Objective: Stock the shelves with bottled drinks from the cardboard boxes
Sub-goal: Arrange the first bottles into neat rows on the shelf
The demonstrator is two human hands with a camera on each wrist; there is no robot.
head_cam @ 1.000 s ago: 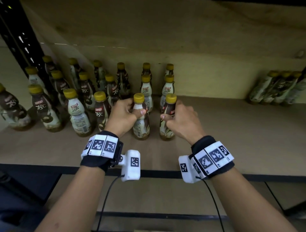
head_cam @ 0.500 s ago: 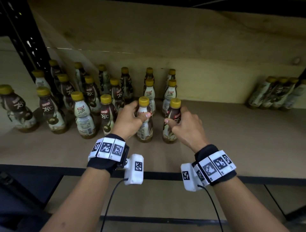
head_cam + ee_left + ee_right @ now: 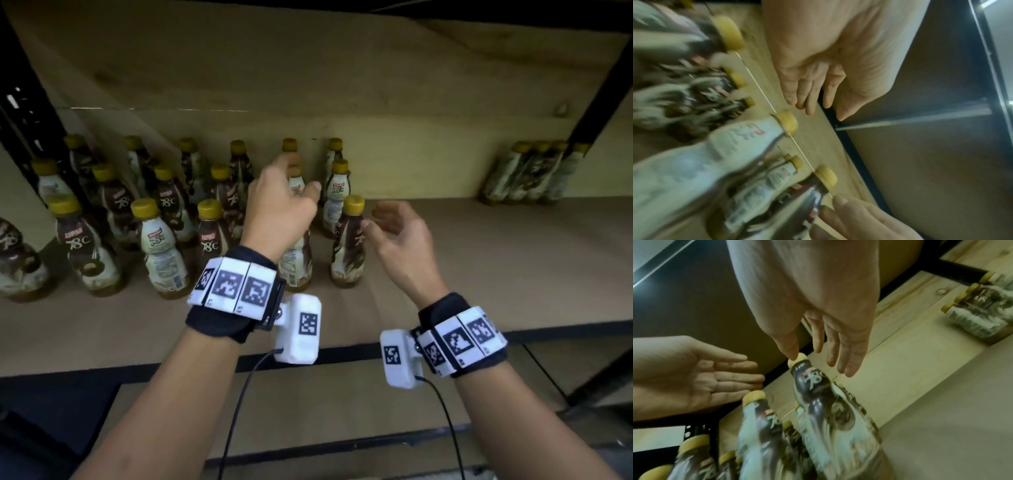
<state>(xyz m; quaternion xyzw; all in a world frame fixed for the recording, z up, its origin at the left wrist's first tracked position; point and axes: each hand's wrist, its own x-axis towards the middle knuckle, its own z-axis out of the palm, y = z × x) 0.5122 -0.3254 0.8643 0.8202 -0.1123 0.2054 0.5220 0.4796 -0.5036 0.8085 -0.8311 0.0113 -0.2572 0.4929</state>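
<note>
Two yellow-capped coffee bottles stand upright side by side at the front of the wooden shelf [image 3: 479, 274]. The left bottle [image 3: 296, 263] is mostly hidden behind my left hand [image 3: 291, 192], which hovers above it with fingers relaxed and empty. The right bottle [image 3: 347, 246] stands free, and my right hand [image 3: 375, 217] is open just to its right. In the right wrist view my right hand [image 3: 818, 353] has straight fingers over the dark bottle [image 3: 818, 394], and the left hand [image 3: 705, 378] shows an empty palm. The left wrist view shows my left hand [image 3: 818, 91] open above blurred bottles [image 3: 731, 146].
Several rows of the same bottles [image 3: 157, 240] fill the shelf's left part. A pack of bottles [image 3: 527, 174] stands at the back right, with bare shelf board between. A black upright post [image 3: 30, 120] stands at the left. The shelf's dark front edge [image 3: 342, 353] runs below my wrists.
Both hands gripped the necks of the two front bottles before. They have let go, opened and lifted off; the bottles stay standing on the shelf.
</note>
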